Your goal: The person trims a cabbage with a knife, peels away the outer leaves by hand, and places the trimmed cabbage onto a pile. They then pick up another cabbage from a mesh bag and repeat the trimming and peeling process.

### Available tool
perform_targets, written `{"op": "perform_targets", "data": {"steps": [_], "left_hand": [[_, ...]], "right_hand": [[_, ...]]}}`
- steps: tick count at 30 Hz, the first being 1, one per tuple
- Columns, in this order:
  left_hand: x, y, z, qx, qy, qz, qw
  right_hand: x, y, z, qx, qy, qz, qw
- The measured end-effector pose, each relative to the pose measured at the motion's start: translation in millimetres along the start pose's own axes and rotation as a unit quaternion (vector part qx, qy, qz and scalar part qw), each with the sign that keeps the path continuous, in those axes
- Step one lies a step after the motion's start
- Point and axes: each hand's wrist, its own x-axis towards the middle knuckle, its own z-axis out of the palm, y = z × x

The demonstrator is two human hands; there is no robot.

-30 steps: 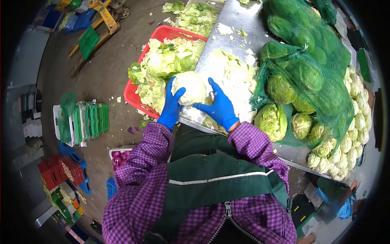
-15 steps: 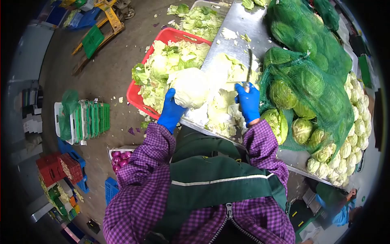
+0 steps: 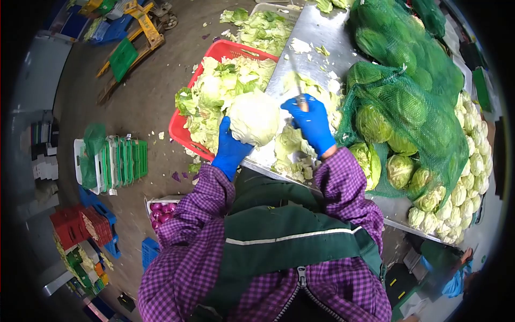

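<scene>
A pale, trimmed cabbage [image 3: 255, 119] rests in my gloved left hand [image 3: 232, 146], whose fingers cup its lower left side. It sits over the table's left edge, next to the red crate. My right hand [image 3: 314, 122], also in a blue glove, is closed around the handle of a knife [image 3: 303, 102], just right of the cabbage and apart from it. The blade points away from me and is blurred. Loose cabbage leaves [image 3: 289, 147] lie on the metal table under and around my right hand.
A red crate [image 3: 179, 131] heaped with leaves stands to the left. Green net bags [image 3: 410, 115] of cabbages cover the table's right side, with trimmed cabbages [image 3: 466, 188] stacked beyond. A loose green cabbage [image 3: 366, 163] lies near my right forearm. Red onions [image 3: 162, 213] sit in a box below left.
My right hand has moved left with the knife, closer to the cabbage, and the blade has swung to the left. My left hand and the cabbage have barely shifted.
</scene>
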Motion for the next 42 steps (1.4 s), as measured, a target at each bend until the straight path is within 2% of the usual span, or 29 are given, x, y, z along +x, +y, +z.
{"op": "perform_targets", "data": {"steps": [1, 5, 7, 8, 10, 11, 12, 13, 14, 15, 16, 17, 18, 19, 21, 24, 26, 29, 30, 31, 32, 33, 34, 36, 37, 38, 40, 41, 42], "left_hand": [[-4.1, 2.0, 0.9, -0.003, 0.001, 0.004, 1.000], [-15.9, 14.5, -1.6, -0.225, -0.139, -0.116, 0.957], [-27.5, 16.7, -8.1, -0.330, -0.201, -0.168, 0.907], [-24.3, 15.0, -8.6, -0.329, -0.204, -0.165, 0.907], [-4.5, 3.5, -10.1, -0.020, -0.161, -0.046, 0.986], [3.8, -1.1, -13.5, 0.207, -0.179, 0.029, 0.961], [5.9, -0.3, -14.0, 0.203, -0.177, 0.026, 0.963], [10.9, 4.2, -13.1, 0.016, -0.181, -0.081, 0.980], [11.9, 6.6, -12.9, -0.171, -0.177, -0.185, 0.951], [9.5, 6.2, -12.6, -0.172, -0.177, -0.186, 0.951], [7.2, 5.7, -11.3, 0.049, -0.213, -0.103, 0.970], [6.1, 5.0, -9.3, 0.268, -0.238, -0.014, 0.934], [5.6, 3.6, -6.7, 0.394, -0.227, 0.051, 0.889], [4.3, 1.7, -3.0, 0.397, -0.206, 0.051, 0.893], [4.6, 0.7, 2.4, 0.394, -0.172, 0.038, 0.902], [3.9, -1.7, 7.3, 0.377, -0.131, -0.009, 0.917], [2.1, -2.3, 10.7, 0.330, -0.098, -0.074, 0.936], [10.2, -3.2, -6.6, 0.043, -0.095, -0.201, 0.974], [11.7, -3.0, -14.8, 0.043, -0.096, -0.203, 0.974], [9.2, -1.6, -21.7, 0.161, -0.103, -0.134, 0.972], [5.5, 1.3, -28.1, 0.276, -0.108, -0.062, 0.953], [-4.9, 7.8, -23.8, 0.288, -0.086, -0.084, 0.950], [-3.2, 8.2, -27.3, 0.288, -0.083, -0.083, 0.950], [7.1, 6.3, -43.0, 0.130, -0.085, -0.092, 0.984], [14.2, -3.1, -47.0, 0.276, -0.168, -0.002, 0.946], [20.5, -9.4, -51.1, 0.278, -0.170, -0.001, 0.946], [23.8, -20.7, -51.1, -0.047, -0.205, -0.101, 0.973], [31.3, -19.3, -46.4, -0.047, -0.213, -0.101, 0.971], [31.8, -15.4, -39.2, 0.062, -0.236, -0.073, 0.967]], "right_hand": [[-3.2, -3.7, -7.6, 0.037, 0.014, 0.069, 0.997], [-21.7, -4.1, -15.7, 0.072, 0.030, 0.103, 0.992], [-33.2, -8.8, -2.8, 0.192, -0.039, 0.131, 0.972], [-38.1, -16.1, -1.3, 0.164, -0.098, 0.194, 0.962], [-40.0, 6.8, 16.1, 0.066, -0.040, 0.105, 0.992], [-38.9, 9.1, 7.4, 0.074, -0.060, 0.122, 0.988], [-40.0, 9.0, 0.2, 0.027, -0.061, 0.084, 0.994], [-40.3, 12.4, -9.5, -0.066, -0.062, -0.035, 0.995], [-42.4, 15.3, -15.6, -0.156, -0.061, -0.153, 0.974], [-45.8, 7.1, -17.0, -0.158, -0.061, -0.152, 0.974], [-48.9, -8.4, -18.3, -0.200, -0.073, -0.192, 0.958], [-50.7, -17.4, -18.4, -0.242, -0.085, -0.231, 0.939], [-49.7, -18.3, -17.0, -0.243, -0.081, -0.233, 0.938], [-49.2, -19.1, -14.8, -0.283, -0.095, -0.247, 0.922], [-48.0, -27.8, -9.2, -0.373, -0.133, -0.229, 0.889], [-44.3, -27.5, -5.0, -0.390, -0.104, -0.240, 0.883], [-39.1, -23.9, -8.5, -0.331, -0.066, -0.226, 0.914], [-29.3, -19.7, -14.1, -0.197, 0.001, -0.200, 0.960], [-26.2, -19.2, -17.7, -0.123, 0.026, -0.189, 0.974], [-24.9, -24.8, -29.8, -0.100, 0.034, -0.097, 0.990], [-22.8, -23.8, -35.8, -0.034, 0.067, -0.093, 0.993], [-21.1, -27.5, -41.5, -0.002, 0.094, -0.096, 0.991], [-20.8, -32.3, -46.6, 0.031, 0.122, -0.097, 0.987], [-19.5, -34.3, -58.9, 0.080, 0.162, -0.097, 0.979], [-17.6, -29.5, -67.2, 0.063, 0.165, -0.056, 0.983], [-17.0, -24.7, -66.8, 0.064, 0.166, -0.059, 0.982], [-25.6, -6.8, -66.6, -0.268, 0.211, -0.145, 0.929], [-31.0, 12.5, -61.6, -0.200, 0.193, -0.076, 0.958], [-35.7, 39.5, -58.2, -0.133, 0.162, -0.051, 0.976]]}}
